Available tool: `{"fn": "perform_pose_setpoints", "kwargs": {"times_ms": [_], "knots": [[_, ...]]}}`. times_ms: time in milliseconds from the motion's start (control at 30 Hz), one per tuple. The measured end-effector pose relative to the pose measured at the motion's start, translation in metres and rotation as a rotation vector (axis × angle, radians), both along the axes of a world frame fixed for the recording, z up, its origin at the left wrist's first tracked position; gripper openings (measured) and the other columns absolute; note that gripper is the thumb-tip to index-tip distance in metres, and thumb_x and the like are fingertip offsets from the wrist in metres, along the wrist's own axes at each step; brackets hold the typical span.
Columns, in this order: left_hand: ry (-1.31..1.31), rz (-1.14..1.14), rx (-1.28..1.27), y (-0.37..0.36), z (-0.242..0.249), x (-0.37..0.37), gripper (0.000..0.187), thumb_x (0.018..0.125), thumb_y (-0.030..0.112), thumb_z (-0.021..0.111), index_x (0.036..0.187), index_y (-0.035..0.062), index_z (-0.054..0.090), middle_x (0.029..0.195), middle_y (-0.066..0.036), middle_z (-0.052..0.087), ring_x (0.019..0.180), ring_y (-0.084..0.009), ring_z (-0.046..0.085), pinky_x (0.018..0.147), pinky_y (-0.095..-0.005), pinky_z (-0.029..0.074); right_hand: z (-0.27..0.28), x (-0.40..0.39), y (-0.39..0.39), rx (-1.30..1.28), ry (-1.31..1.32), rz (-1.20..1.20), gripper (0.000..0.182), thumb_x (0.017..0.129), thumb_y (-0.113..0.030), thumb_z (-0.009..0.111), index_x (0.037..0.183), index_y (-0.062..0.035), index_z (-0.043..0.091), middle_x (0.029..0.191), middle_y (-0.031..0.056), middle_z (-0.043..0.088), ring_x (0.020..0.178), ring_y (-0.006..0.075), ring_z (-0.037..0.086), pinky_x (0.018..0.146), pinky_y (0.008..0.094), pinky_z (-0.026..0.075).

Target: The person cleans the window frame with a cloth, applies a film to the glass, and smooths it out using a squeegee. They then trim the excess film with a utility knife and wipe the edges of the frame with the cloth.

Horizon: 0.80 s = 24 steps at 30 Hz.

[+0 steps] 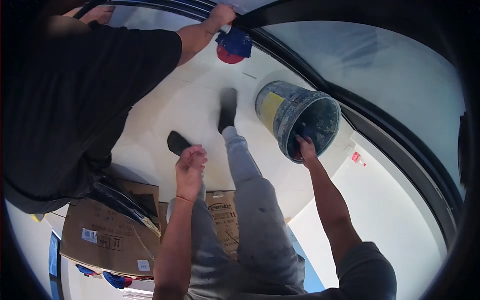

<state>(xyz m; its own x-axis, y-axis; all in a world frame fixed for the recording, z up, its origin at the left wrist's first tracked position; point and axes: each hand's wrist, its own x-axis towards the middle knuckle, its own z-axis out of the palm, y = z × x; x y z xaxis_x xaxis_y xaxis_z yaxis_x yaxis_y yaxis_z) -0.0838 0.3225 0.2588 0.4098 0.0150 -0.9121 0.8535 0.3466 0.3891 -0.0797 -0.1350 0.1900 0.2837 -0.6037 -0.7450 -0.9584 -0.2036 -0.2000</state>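
Note:
A dark, paint-stained bucket (270, 102) leans tilted on the pale floor, its open mouth facing me, with a yellow label on its side. My right hand (306, 149) is closed on the near rim, its fingers reaching inside. The bucket's inside is dark, and what it holds, if anything, cannot be made out. My left hand (191, 167) is raised above my foot, fingers curled in, and nothing shows in them. A thin band circles that wrist.
A co-worker in a dark shirt (85, 90) leans in from the left; their hand (222, 16) is beside a red and blue item (234, 45). Cardboard boxes (120, 230) lie below. A black-framed glass panel (380, 60) runs along the right, near a red-labelled bottle (357, 158).

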Motion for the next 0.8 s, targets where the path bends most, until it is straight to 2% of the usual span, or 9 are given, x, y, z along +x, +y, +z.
{"fn": "perform_pose_setpoints", "kwargs": {"times_ms": [33, 133, 233, 300, 333, 400, 500, 600, 800], "knots": [[-0.005, -0.004, -0.003, -0.004, 0.0, 0.007, 0.035, 0.094, 0.027, 0.063, 0.12, 0.0034, 0.06, 0.103, -0.001, 0.066, 0.091, -0.0115, 0.061, 0.079, -0.0271, 0.048, -0.011, -0.001, -0.01, 0.03, 0.062, 0.037, 0.05, 0.087, -0.032, 0.07, 0.128, -0.0088, 0.056, 0.107, 0.0095, 0.065, 0.086, 0.0229, 0.066, 0.067, 0.0391, 0.055], [-0.106, 0.038, -0.01, -0.025, -0.007, 0.031, 0.028, 0.094, 0.016, 0.063, 0.119, 0.0013, 0.061, 0.102, -0.002, 0.066, 0.091, -0.0105, 0.061, 0.08, -0.025, 0.049, -0.003, 0.044, 0.034, -0.005, 0.255, 0.138, 0.053, 0.086, -0.027, 0.071, 0.131, -0.0044, 0.055, 0.109, 0.012, 0.068, 0.093, 0.0265, 0.067, 0.08, 0.0378, 0.055], [-0.256, -0.003, 0.012, -0.049, -0.01, 0.065, 0.025, 0.094, 0.006, 0.063, 0.118, 0.0003, 0.061, 0.1, -0.002, 0.067, 0.087, -0.0093, 0.06, 0.078, -0.022, 0.049, -0.066, 0.027, -0.009, -0.002, 0.164, 0.379, 0.061, 0.087, -0.031, 0.067, 0.139, -0.0035, 0.05, 0.122, 0.0212, 0.064, 0.091, 0.0324, 0.07, 0.09, 0.04, 0.053], [-0.321, -0.072, 0.016, -0.066, -0.016, 0.081, 0.026, 0.094, 0.009, 0.065, 0.118, 0.0011, 0.061, 0.098, -0.002, 0.067, 0.085, -0.0087, 0.06, 0.076, -0.022, 0.049, -0.1, 0.019, -0.028, 0.053, 0.055, 0.536, 0.061, 0.088, -0.032, 0.066, 0.138, -0.0016, 0.05, 0.122, 0.0222, 0.064, 0.092, 0.0328, 0.069, 0.091, 0.0398, 0.052], [-0.358, -0.106, 0.029, -0.072, -0.021, 0.089, 0.027, 0.094, 0.011, 0.066, 0.118, 0.0016, 0.061, 0.098, -0.002, 0.067, 0.083, -0.0084, 0.059, 0.075, -0.022, 0.049, -0.108, 0.025, -0.022, 0.026, 0.077, 0.548, 0.061, 0.088, -0.033, 0.066, 0.138, -0.0016, 0.05, 0.122, 0.0222, 0.064, 0.092, 0.0328, 0.069, 0.091, 0.0398, 0.052], [-0.389, -0.217, 0.074, -0.087, -0.049, 0.089, 0.027, 0.091, 0.012, 0.068, 0.116, 0.0024, 0.062, 0.097, -0.008, 0.068, 0.082, -0.0171, 0.065, 0.074, -0.0298, 0.053, -0.121, 0.031, -0.013, -0.029, 0.105, 0.544, 0.061, 0.088, -0.033, 0.066, 0.138, -0.0015, 0.05, 0.122, 0.0222, 0.064, 0.093, 0.0328, 0.069, 0.091, 0.0397, 0.052], [-0.665, -0.59, 0.344, -0.091, -0.069, 0.108, 0.029, 0.088, 0.014, 0.067, 0.114, 0.002, 0.062, 0.095, -0.013, 0.067, 0.081, -0.0248, 0.066, 0.076, -0.0354, 0.054, -0.118, 0.022, -0.009, -0.092, 0.157, 0.494, 0.061, 0.088, -0.033, 0.066, 0.138, -0.0013, 0.05, 0.122, 0.0223, 0.064, 0.093, 0.0328, 0.069, 0.091, 0.0397, 0.052], [-0.595, -0.717, 0.416, -0.081, -0.075, 0.124, 0.028, 0.088, 0.016, 0.066, 0.112, 0.0008, 0.061, 0.095, -0.019, 0.066, 0.085, -0.0343, 0.066, 0.078, -0.0425, 0.054, -0.111, 0.011, -0.008, -0.125, 0.165, 0.441, 0.062, 0.088, -0.033, 0.066, 0.138, -0.0012, 0.05, 0.122, 0.0223, 0.064, 0.093, 0.0327, 0.069, 0.091, 0.0396, 0.052], [-0.693, -1.052, 0.483, -0.069, -0.083, 0.145, 0.033, 0.089, 0.022, 0.065, 0.113, -0.0005, 0.06, 0.097, -0.02, 0.064, 0.084, -0.0387, 0.066, 0.077, -0.0471, 0.053, -0.081, -0.019, -0.018, -0.155, 0.157, 0.332, 0.062, 0.088, -0.034, 0.066, 0.138, -0.0009, 0.051, 0.123, 0.0224, 0.064, 0.094, 0.0327, 0.069, 0.092, 0.0395, 0.052]]}}
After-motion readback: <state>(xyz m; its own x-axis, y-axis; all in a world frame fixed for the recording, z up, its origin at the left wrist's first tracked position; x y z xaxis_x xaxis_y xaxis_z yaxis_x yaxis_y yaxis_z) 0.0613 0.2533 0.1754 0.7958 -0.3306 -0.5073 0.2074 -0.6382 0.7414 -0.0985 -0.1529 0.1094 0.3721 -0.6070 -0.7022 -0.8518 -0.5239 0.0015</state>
